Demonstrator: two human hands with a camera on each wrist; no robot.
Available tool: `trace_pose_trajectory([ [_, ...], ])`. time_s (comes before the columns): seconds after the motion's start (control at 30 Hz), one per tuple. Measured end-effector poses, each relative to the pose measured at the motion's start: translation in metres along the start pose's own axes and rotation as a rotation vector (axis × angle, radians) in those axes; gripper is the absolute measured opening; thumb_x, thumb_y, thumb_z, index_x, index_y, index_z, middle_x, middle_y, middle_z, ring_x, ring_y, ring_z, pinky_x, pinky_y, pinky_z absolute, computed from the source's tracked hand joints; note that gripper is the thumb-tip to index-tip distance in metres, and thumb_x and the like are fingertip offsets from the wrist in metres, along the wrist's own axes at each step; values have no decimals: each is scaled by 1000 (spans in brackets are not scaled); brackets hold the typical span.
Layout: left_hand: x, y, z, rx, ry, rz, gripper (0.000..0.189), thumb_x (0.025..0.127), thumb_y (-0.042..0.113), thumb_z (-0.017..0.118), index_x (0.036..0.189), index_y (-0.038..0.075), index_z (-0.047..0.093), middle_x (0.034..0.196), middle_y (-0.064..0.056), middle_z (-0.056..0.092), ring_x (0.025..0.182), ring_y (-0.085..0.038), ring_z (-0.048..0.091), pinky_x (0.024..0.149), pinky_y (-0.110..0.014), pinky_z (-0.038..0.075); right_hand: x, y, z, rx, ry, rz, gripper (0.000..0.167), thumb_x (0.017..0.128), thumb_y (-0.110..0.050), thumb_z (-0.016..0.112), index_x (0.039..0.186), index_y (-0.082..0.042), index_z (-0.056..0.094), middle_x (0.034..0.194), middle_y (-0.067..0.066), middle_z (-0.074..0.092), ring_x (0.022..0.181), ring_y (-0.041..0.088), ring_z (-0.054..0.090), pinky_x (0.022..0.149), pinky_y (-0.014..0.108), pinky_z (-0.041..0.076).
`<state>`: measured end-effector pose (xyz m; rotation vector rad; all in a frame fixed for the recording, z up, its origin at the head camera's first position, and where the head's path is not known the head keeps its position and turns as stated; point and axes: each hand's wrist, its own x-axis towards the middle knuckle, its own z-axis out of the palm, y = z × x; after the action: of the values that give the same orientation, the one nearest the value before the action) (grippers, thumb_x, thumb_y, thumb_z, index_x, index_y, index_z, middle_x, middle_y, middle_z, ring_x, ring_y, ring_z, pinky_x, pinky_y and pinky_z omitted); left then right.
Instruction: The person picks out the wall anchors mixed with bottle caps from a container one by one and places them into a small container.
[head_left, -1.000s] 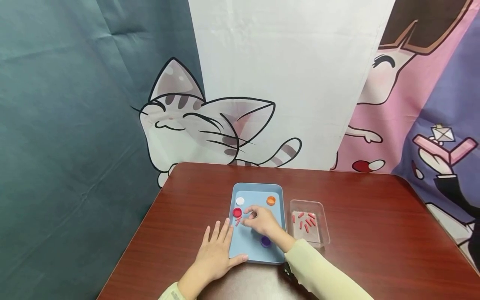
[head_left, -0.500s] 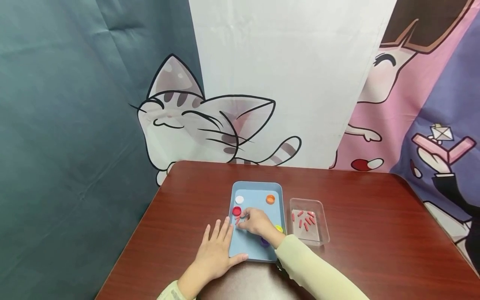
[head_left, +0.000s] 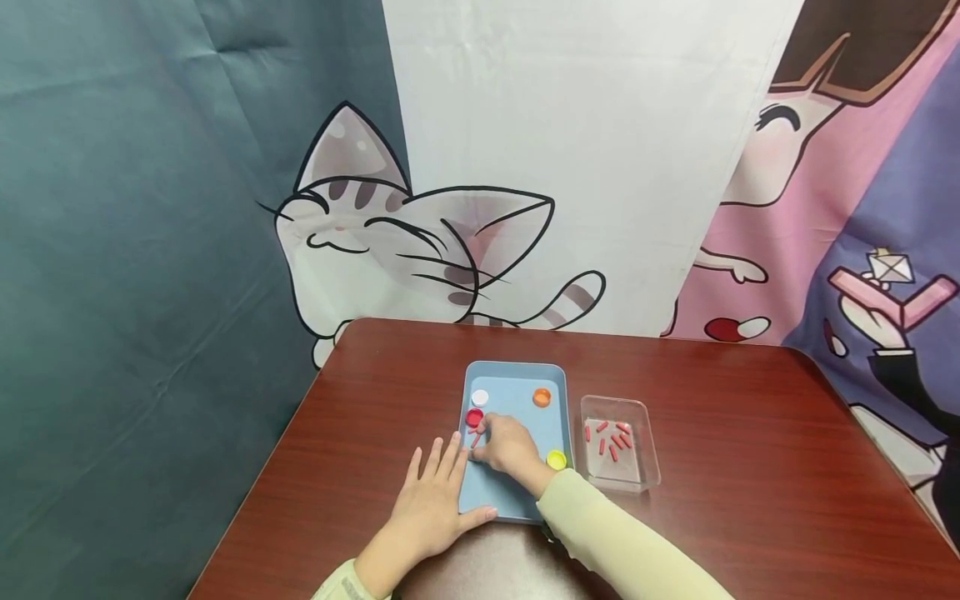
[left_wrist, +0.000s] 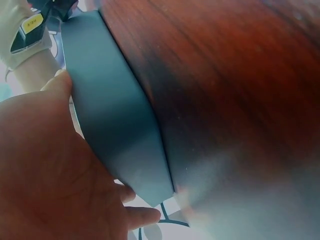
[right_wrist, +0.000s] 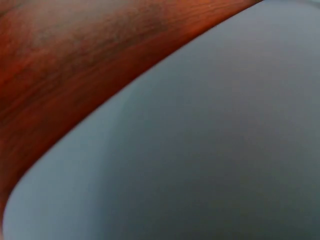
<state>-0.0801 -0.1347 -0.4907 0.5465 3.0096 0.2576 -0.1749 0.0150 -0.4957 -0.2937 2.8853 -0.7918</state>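
Observation:
My left hand [head_left: 431, 504] lies with its fingers spread and straight against the left side of the light blue tray [head_left: 513, 500]; the left wrist view shows its fingertips [left_wrist: 142, 216] along the tray wall [left_wrist: 112, 110]. Inside the tray, my right hand [head_left: 510, 447] bends over the left part, its thumb and forefinger close to a few small red sticks [head_left: 476, 440]. These lie just below a red round cap [head_left: 474, 417]. Whether a stick is between the fingers cannot be made out. The right wrist view shows only the tray floor [right_wrist: 215, 140] and tabletop.
A white cap [head_left: 480, 397], an orange cap [head_left: 542, 397] and a yellow cap [head_left: 557, 459] also sit in the tray. Right of it stands a clear plastic box [head_left: 647, 467] with several red sticks [head_left: 613, 452]. Both stand on a brown wooden table [head_left: 765, 467].
My right hand has moved a little left and down toward the red sticks. The yellow cap has come into view, while the purple one is now hidden under the arm. My left hand stays put.

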Motion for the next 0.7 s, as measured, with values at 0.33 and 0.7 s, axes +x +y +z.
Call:
trace_pose_trajectory([
  [0.33,-1,2,-3,2,5,2,100,91,76,48,158,3,32,167,-15,23,152,-40,24,120,-62,18,-2,-2,0,-35,13,-13,30,76,-26,89,89,-15,64,88,5,66,87,23,60,77,41,52],
  [0.7,-1,3,-3,-3,2,-1,100,91,76,48,158,4,31,167,-15,22,152,-40,23,120,-62,17,-2,-2,1,-50,21,6,24,79,-23,84,91,-16,64,87,6,63,82,22,58,72,41,52],
])
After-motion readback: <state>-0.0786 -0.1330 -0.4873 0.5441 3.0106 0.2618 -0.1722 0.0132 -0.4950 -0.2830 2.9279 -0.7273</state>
